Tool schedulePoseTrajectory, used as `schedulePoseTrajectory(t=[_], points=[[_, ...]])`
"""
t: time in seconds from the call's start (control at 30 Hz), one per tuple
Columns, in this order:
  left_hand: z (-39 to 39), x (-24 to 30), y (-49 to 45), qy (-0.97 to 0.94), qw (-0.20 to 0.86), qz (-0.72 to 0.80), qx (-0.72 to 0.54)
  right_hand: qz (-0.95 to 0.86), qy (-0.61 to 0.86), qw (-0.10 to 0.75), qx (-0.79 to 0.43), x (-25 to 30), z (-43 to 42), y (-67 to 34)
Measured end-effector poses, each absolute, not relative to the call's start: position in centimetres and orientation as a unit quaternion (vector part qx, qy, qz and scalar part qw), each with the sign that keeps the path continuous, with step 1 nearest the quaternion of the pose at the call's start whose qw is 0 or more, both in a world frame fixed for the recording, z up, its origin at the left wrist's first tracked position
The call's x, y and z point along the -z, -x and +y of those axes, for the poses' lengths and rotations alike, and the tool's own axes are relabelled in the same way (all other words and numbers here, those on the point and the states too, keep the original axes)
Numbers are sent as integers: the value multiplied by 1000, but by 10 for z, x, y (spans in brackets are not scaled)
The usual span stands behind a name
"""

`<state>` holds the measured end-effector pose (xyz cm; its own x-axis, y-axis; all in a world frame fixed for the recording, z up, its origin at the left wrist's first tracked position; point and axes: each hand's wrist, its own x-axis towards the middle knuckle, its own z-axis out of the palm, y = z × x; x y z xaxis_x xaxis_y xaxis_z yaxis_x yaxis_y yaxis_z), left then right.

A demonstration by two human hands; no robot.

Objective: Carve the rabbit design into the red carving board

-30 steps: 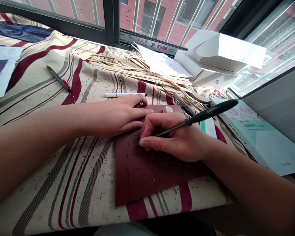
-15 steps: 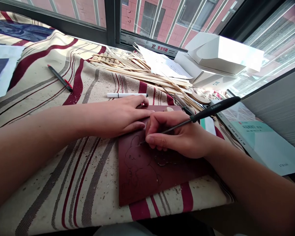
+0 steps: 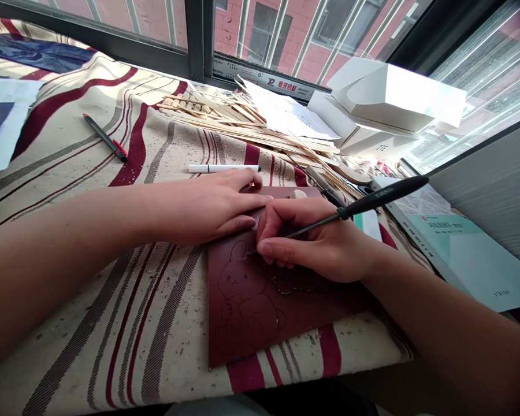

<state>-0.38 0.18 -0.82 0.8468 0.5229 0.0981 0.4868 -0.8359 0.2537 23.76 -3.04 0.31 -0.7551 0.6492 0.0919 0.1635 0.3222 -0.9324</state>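
A dark red carving block (image 3: 247,323) lies on the striped cloth, with a rabbit outline (image 3: 242,283) drawn on it. My left hand (image 3: 208,205) rests flat across the block's upper left corner, holding nothing. My right hand (image 3: 307,242) grips a black-handled carving tool (image 3: 383,193), its thin steel shaft reaching down to the block beside the rabbit's ear. The hand hides the block's middle. Past my left fingertips a small beige piece (image 3: 298,194), perhaps an eraser, lies at the block's far edge.
A white marker (image 3: 223,169) and a black-and-red pen (image 3: 105,138) lie on the cloth (image 3: 91,341). Thin wooden strips (image 3: 260,130) are heaped beyond them. Near the window, white boxes (image 3: 392,95) stand, and a teal-covered book (image 3: 459,254) lies at right.
My right hand has shifted right and slightly up, uncovering more of the rabbit outline. The tool's tip now sits near the rabbit's ear. My left hand stays in place.
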Motion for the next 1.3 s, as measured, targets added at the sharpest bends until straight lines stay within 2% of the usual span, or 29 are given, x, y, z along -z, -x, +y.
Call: schedulePoseTrajectory(t=[0.5, 0.63, 0.8, 0.97, 1.1, 1.3], points=[[2, 7, 4, -951, 124, 271, -82, -750, 306, 224, -542, -5, -33, -236], [2, 9, 5, -953, 117, 261, -99, -778, 279, 237, -511, -5, -33, -236], [3, 9, 5, -952, 121, 266, -93, -758, 299, 223, -536, -6, -33, -236], [3, 8, 3, -949, 131, 273, -86, -801, 253, 245, -484, -4, -31, -236], [3, 7, 3, -951, 126, 269, -86, -768, 284, 237, -523, -3, -32, -235], [3, 8, 5, -955, 109, 263, -83, -787, 254, 245, -506, -2, -32, -236]])
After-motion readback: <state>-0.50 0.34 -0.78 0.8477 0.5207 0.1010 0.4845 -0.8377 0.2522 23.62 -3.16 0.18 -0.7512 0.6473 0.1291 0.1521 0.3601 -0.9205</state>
